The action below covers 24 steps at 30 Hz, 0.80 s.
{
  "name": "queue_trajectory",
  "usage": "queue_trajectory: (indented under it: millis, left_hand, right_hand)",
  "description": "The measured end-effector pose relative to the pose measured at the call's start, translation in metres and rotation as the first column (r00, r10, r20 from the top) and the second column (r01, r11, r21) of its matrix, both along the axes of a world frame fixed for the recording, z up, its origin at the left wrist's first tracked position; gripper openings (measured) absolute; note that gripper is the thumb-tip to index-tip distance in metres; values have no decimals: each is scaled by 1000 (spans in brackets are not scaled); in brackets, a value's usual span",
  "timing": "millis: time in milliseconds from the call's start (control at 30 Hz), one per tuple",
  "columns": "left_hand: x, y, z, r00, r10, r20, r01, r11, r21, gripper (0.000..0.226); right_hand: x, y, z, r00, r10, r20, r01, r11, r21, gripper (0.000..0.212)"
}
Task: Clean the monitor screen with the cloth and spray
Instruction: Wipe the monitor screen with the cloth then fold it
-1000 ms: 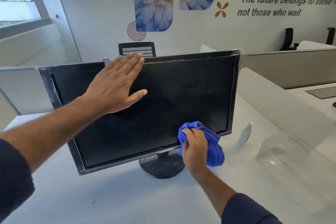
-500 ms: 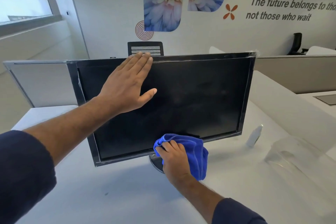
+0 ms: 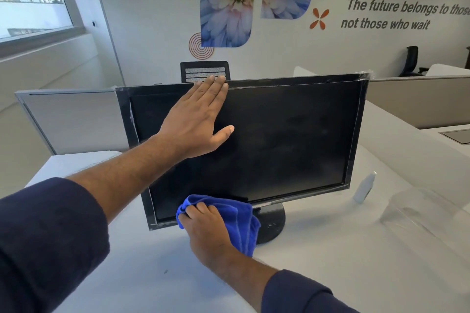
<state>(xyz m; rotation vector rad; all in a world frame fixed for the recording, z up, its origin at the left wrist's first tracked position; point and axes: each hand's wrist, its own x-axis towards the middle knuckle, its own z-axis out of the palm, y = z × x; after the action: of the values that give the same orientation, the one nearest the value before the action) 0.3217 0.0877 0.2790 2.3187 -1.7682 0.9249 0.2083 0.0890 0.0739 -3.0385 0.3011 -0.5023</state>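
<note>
A black monitor [image 3: 292, 140] stands on a round base on the white desk [image 3: 318, 269], its screen dark. My left hand [image 3: 197, 119] lies flat and open against the upper left of the screen, fingertips at the top bezel. My right hand [image 3: 203, 226] grips a bunched blue cloth [image 3: 239, 218] and presses it on the screen's bottom edge, left of the stand. A small white spray bottle [image 3: 365, 187] stands on the desk just right of the monitor's lower right corner, untouched.
A clear plastic sheet or holder [image 3: 419, 213] lies on the desk at the right. Grey partition panels [image 3: 73, 119] run behind the monitor. A black office chair [image 3: 204, 71] stands behind the screen. The desk's left edge drops off near my left arm.
My right hand has slid the blue cloth leftward along the bottom of the screen, from the lower right to left of the stand. My left hand stays flat on the screen.
</note>
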Motion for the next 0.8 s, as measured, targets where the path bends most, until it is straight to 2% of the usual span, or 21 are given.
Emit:
queue_trajectory:
  millis: [200,333,400,500,600,700,800]
  left_hand:
    - [-3,0,4,999,-21,-30,21,1000,-5,89]
    - [-2,2,6,997,-39,-60,39,999,1,88]
    - [0,5,8,994,-61,-91,62,998,5,87]
    - [2,15,7,988,-96,-118,95,995,-13,84]
    - [-1,36,-6,975,-139,-173,124,988,-95,77]
    - [-8,61,-29,935,-200,-293,136,965,-225,65]
    - [-14,86,-62,869,-232,-436,82,939,-335,65]
  right_hand:
    - [27,35,7,999,47,-4,-47,999,20,24]
    - [27,31,6,997,72,16,-73,987,144,39]
    - [20,23,8,996,67,67,-80,972,220,47]
    - [10,12,19,973,-13,230,-75,927,368,43]
    - [-1,0,31,916,-149,373,-84,837,541,42]
    - [-14,-10,46,834,-300,462,-154,678,719,37]
    - [-29,-17,60,786,-394,477,-195,574,796,30]
